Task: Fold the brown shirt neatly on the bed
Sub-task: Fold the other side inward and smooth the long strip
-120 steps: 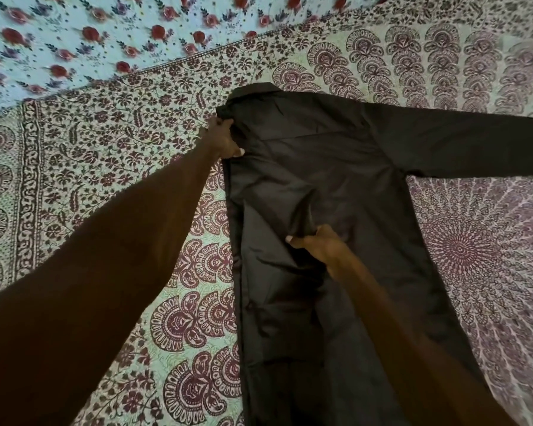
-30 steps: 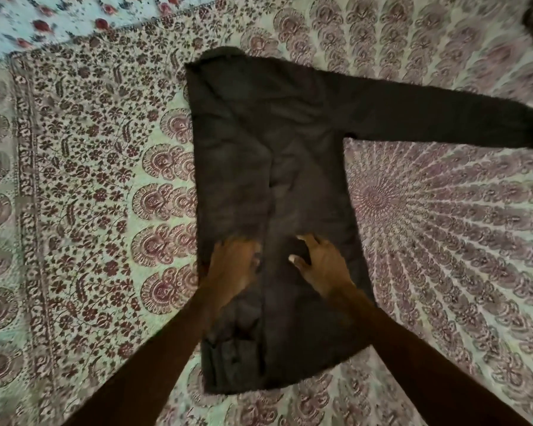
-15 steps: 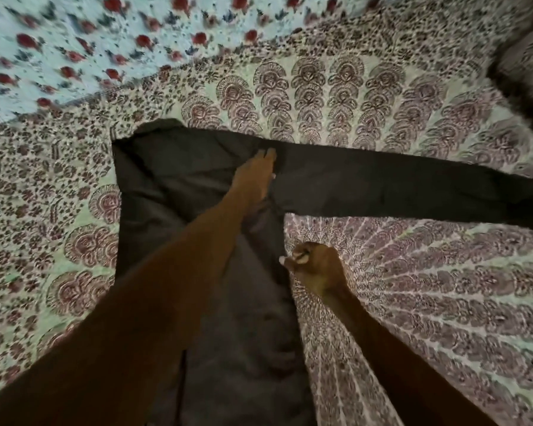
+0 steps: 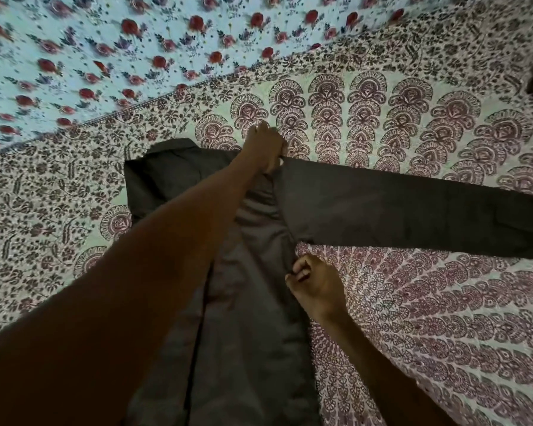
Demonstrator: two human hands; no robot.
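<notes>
Writing or labels show nowhere on the brown shirt (image 4: 250, 302), which lies flat on the patterned bedspread (image 4: 428, 318) with one sleeve (image 4: 413, 210) stretched rightward. Reaching far forward, the left hand (image 4: 265, 147) pinches the shoulder seam at the sleeve's base. Nearer, the right hand (image 4: 316, 287) curls closed on the shirt's right side edge below the armpit.

Bed (image 4: 413, 302) (paisley-print cover), brown shirt (image 4: 253, 318) lying flat on it
</notes>
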